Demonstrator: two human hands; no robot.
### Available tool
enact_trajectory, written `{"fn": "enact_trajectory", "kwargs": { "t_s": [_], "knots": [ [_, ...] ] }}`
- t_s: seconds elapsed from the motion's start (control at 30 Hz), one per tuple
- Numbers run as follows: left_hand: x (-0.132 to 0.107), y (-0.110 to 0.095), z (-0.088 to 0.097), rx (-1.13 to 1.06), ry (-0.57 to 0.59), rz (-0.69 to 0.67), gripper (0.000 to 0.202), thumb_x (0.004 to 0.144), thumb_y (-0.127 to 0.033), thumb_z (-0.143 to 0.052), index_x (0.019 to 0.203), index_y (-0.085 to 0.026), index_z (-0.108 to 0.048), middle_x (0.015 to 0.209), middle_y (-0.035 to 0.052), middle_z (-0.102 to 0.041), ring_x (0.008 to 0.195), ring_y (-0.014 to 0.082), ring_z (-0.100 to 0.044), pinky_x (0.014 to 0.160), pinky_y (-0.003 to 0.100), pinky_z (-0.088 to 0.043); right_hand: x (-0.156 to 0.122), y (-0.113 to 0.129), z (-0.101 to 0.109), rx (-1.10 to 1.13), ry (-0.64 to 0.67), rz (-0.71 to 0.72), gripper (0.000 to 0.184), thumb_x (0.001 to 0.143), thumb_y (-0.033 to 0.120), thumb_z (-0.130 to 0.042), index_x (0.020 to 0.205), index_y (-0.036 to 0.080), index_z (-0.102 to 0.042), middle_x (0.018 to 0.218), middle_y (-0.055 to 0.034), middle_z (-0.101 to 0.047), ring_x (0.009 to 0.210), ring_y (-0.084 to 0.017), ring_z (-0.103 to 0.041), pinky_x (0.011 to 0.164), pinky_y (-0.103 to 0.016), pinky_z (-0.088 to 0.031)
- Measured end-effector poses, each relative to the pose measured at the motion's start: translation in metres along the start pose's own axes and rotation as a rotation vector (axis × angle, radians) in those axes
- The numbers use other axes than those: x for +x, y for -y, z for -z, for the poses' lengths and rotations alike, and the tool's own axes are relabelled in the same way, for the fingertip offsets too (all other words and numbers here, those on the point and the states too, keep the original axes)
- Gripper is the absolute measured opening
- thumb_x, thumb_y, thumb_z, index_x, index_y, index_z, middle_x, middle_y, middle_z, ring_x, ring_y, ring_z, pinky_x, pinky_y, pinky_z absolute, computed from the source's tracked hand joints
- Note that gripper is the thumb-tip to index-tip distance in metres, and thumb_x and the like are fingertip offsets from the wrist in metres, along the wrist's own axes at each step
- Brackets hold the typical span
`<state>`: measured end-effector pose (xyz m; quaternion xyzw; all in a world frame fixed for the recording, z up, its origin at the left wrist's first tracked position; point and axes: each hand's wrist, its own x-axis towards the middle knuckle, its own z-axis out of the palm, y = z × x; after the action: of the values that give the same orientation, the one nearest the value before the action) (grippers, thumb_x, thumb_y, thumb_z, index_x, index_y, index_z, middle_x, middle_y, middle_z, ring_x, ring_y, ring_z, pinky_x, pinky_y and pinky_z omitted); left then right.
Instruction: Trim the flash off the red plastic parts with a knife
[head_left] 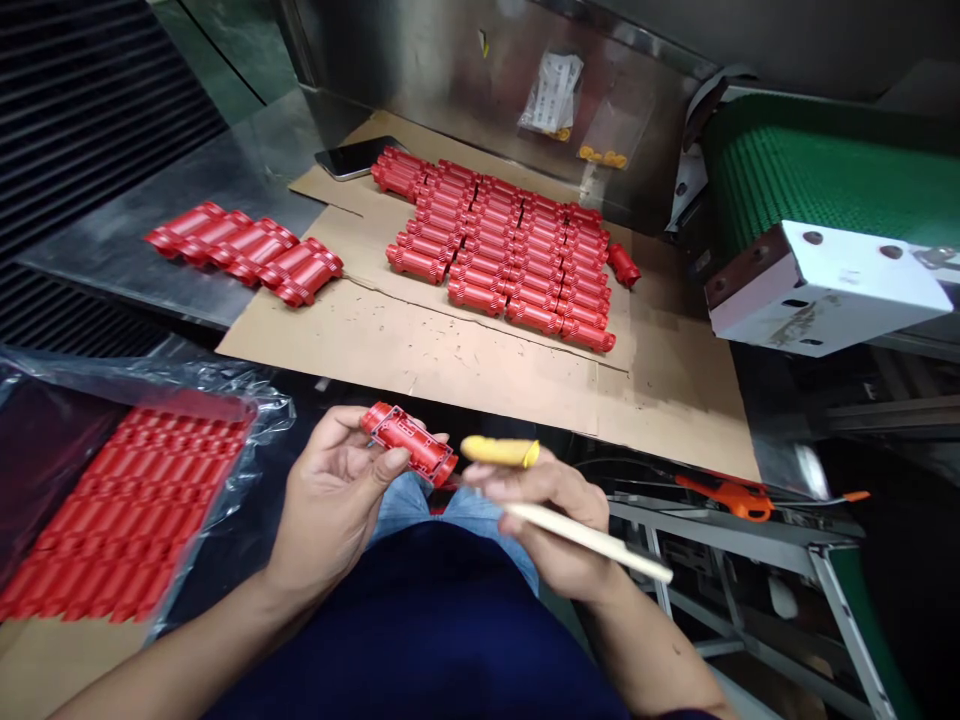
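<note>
My left hand holds a red plastic part between thumb and fingers, low in the middle of the view above my lap. My right hand is beside it, closed round a thin cream-coloured stick that points to the right. A yellow rubber cot covers one finger of that hand, its tip close to the red part. Several rows of the same red parts lie on a cardboard sheet ahead of me.
A smaller group of red parts lies on the metal surface at the left. A plastic-lined box with packed red parts sits at my lower left. A phone, a green conveyor and orange-handled cutters are around.
</note>
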<state>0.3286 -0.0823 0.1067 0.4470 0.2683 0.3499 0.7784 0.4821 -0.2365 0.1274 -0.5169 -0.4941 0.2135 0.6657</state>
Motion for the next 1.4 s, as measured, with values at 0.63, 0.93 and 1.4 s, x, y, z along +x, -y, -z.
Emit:
{"fn": "enact_trajectory", "kwargs": {
  "t_s": [0.63, 0.93, 1.4],
  "knots": [
    [-0.008, 0.008, 0.003, 0.224, 0.109, -0.096, 0.023, 0.088, -0.015, -0.091, 0.105, -0.025, -0.079, 0.111, 0.0055, -0.082, 0.100, 0.0207, -0.079, 0.090, 0.029, -0.068, 0.008, -0.025, -0.022, -0.400, -0.081, 0.329, 0.031, 0.105, 0.016, -0.072, 0.135, 0.020, -0.074, 0.113, -0.0129, -0.084, 0.106, -0.028, -0.082, 0.089, -0.045, -0.072],
    [-0.012, 0.010, 0.005, 0.184, 0.082, -0.082, 0.025, 0.088, -0.016, -0.092, 0.107, -0.026, -0.079, 0.116, 0.0065, -0.083, 0.106, 0.0227, -0.081, 0.095, 0.031, -0.068, 0.005, -0.017, -0.022, -0.384, -0.062, 0.263, 0.025, 0.107, 0.016, -0.067, 0.131, 0.019, -0.072, 0.112, -0.0145, -0.083, 0.109, -0.029, -0.082, 0.091, -0.046, -0.072],
    [-0.009, 0.008, 0.004, 0.232, 0.122, -0.109, 0.026, 0.090, -0.013, -0.090, 0.109, -0.027, -0.079, 0.115, 0.0045, -0.083, 0.102, 0.0196, -0.081, 0.092, 0.027, -0.067, 0.008, -0.015, -0.019, -0.357, -0.031, 0.256, 0.023, 0.105, 0.014, -0.072, 0.128, 0.016, -0.074, 0.117, -0.0159, -0.083, 0.109, -0.027, -0.081, 0.095, -0.044, -0.070]
  ]
}}
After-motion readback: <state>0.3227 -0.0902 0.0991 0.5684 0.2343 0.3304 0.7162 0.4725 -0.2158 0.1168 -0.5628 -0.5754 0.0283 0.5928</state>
